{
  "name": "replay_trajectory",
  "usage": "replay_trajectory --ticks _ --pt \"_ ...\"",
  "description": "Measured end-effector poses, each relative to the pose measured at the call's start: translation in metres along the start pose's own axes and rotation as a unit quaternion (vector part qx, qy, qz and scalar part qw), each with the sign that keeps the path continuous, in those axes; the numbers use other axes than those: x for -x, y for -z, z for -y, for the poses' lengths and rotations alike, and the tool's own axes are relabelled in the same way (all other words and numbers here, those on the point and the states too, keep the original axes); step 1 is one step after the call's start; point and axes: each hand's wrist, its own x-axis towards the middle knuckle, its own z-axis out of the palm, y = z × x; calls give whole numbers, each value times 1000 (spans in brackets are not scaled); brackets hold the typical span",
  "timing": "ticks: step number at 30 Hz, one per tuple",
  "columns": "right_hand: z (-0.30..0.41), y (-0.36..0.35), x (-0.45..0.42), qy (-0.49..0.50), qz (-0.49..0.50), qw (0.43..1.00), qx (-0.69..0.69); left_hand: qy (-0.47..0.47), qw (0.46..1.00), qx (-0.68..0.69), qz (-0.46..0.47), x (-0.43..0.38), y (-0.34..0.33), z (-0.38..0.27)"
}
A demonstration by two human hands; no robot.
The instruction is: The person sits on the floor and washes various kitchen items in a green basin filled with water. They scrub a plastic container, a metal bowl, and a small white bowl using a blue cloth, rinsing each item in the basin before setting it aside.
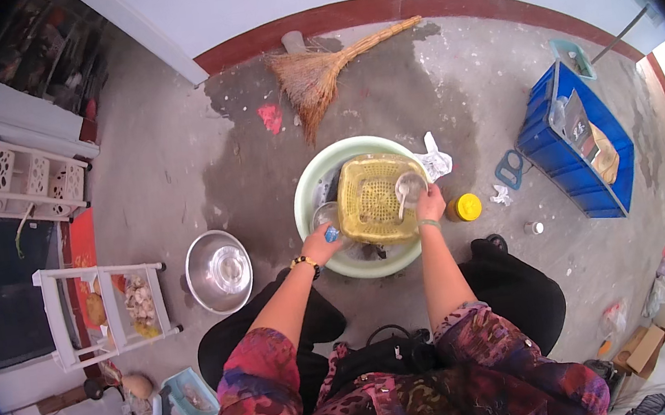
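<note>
A pale green plastic basin (300, 196) stands on the floor before me, with a yellow perforated plastic basket (367, 188) in it. My right hand (431, 203) grips the rim of a small clear bowl (416, 179) over the basket's right side. A white spoon (403, 201) shows with the bowl; whether it lies inside cannot be made out. At the basin's left front, my left hand (320, 247) holds a small blue item (331, 233), perhaps a scrubber. Just beyond those fingers is a clear round bowl (324, 213), partly hidden by the hand and basket.
Left of the basin sits a steel bowl (204, 271); a yellow-lidded jar (466, 207) stands to its right. White crumpled tissue (434, 159) touches its far right rim. Beyond lies a straw broom (315, 80) on wet floor. A blue crate (550, 121) and a white rack (108, 313) flank the area.
</note>
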Motion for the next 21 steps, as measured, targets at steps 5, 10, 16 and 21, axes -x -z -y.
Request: replay_trajectory --ticks 5,10,16,21 --pt "-18 4 6 24 30 997 67 42 997 48 -48 -55 -32 -4" --pt "-25 2 9 -16 62 993 100 127 979 157 -7 -90 -50 6" --pt "-42 -26 20 -49 132 987 72 35 987 -147 -49 -67 13 -56" --pt "-57 -59 41 -115 202 973 10 -28 941 -332 -63 -45 17 -133"
